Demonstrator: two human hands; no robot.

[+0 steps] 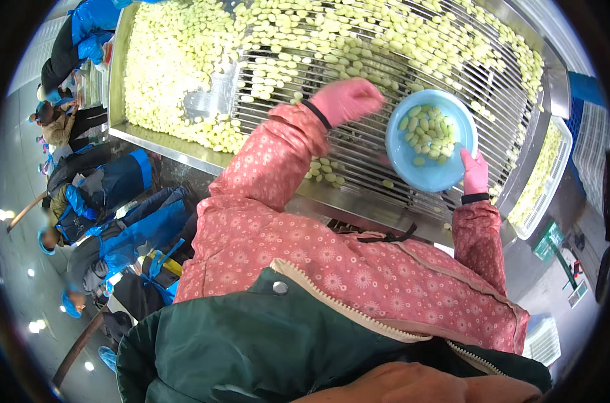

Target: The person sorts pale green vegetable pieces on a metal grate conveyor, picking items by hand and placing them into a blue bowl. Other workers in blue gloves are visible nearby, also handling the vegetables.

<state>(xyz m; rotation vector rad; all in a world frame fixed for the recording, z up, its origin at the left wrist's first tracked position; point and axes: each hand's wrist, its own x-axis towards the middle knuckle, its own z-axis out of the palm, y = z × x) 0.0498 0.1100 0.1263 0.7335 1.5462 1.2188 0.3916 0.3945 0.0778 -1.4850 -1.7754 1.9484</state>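
Observation:
My left hand [348, 102], in a pink glove, is held over the metal bar grate [355, 161]; its fingers are curled and blurred, and whether they hold something cannot be told. With my gloved right hand [475, 174] I grip the rim of a light blue plastic bowl [431, 177]. Several pale green oval fruits [428, 133], like peeled grapes, lie inside it. Many more such fruits [426, 38] are spread over the bars, mostly at the far side. On the left, a thick layer of them [169, 65] covers the solid metal tray part.
A white plastic basket [562, 174] of the same fruits stands at the table's right end. A raised metal edge [174, 155] runs along the near side. Several people [103, 191] in blue aprons and caps are at the left. A green scale [549, 241] stands at the lower right.

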